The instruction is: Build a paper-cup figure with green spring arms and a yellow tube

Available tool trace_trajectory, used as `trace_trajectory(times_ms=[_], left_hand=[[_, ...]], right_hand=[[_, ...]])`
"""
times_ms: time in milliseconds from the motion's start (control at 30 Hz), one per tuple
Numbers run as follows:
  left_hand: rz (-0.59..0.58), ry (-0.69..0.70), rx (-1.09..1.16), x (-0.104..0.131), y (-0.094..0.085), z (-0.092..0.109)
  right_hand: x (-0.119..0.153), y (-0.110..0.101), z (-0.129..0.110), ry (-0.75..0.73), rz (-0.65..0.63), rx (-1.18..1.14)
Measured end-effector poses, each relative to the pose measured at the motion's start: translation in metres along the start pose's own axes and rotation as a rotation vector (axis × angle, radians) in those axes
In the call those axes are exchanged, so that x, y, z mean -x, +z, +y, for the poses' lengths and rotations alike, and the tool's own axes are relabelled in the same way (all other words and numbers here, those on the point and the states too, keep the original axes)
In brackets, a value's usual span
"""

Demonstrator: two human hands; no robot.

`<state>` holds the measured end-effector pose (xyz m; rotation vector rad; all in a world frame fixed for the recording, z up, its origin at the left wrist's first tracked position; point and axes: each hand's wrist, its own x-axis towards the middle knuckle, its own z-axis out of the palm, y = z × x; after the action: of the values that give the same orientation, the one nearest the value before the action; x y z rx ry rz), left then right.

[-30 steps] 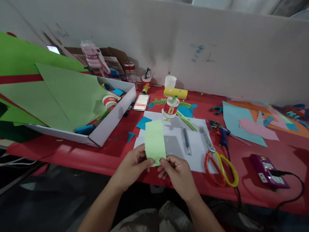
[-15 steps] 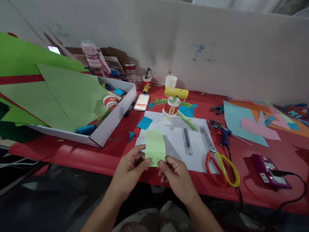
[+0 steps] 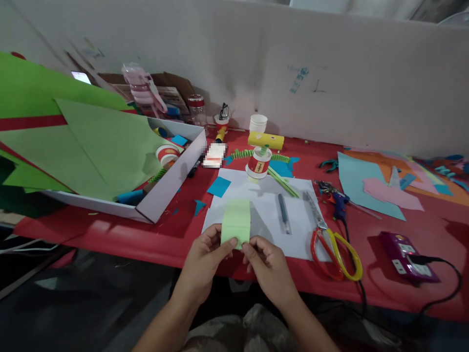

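Note:
A small piece of light green paper [image 3: 236,215], creased across and bent, is held up over the table's front edge. My left hand [image 3: 205,259] pinches its lower left part, thumb on the near face. At the lower right corner my right hand [image 3: 269,261] has it between thumb and fingers. Behind it a white sheet [image 3: 256,195] lies on the red table, bearing a pen [image 3: 284,213], and scissors [image 3: 330,239] with red and yellow handles rest partly on its right side. A red and white paper cup [image 3: 258,164] stands upside down at the sheet's far edge.
A white box [image 3: 172,178] with large green sheets stands at the left. To the right are a glue gun [image 3: 340,203], a purple power strip [image 3: 408,259] with a cord, and coloured paper [image 3: 370,181]. A yellow paper tube [image 3: 266,141] lies behind the cup.
My left thumb has slid right along the green paper, closer to my right hand. The paper now curves over more at its top. Both hands still hold it.

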<state>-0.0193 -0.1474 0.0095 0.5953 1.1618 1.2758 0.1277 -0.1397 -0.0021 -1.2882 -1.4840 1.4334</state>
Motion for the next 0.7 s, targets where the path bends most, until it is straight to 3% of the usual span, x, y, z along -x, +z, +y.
trace_trajectory(times_ms=[167,267,333,433,500,600,700], left_hand=[[-0.002,-0.15,0.178,0.001,0.003,-0.003],[0.02,-0.156,0.153,0.0,0.002,-0.004],[0.054,-0.127,0.16,-0.001,0.0,-0.003],[0.092,-0.099,0.199,-0.003,-0.004,-0.001],[0.099,-0.087,0.226,-0.004,-0.005,0.0],[0.133,-0.097,0.316,-0.006,-0.003,0.002],[0.173,-0.167,0.463,-0.009,0.0,0.007]], right_hand=[[-0.001,0.004,-0.003,-0.036,0.014,0.042],[0.004,-0.008,-0.005,-0.05,0.018,0.158],[0.011,-0.034,-0.004,-0.088,0.105,0.336],[0.022,-0.092,0.009,-0.205,0.406,0.779],[0.03,-0.129,0.023,-0.17,0.525,1.04],[0.039,-0.16,0.045,-0.125,0.45,1.247],[0.041,-0.165,0.056,-0.208,0.344,1.311]])
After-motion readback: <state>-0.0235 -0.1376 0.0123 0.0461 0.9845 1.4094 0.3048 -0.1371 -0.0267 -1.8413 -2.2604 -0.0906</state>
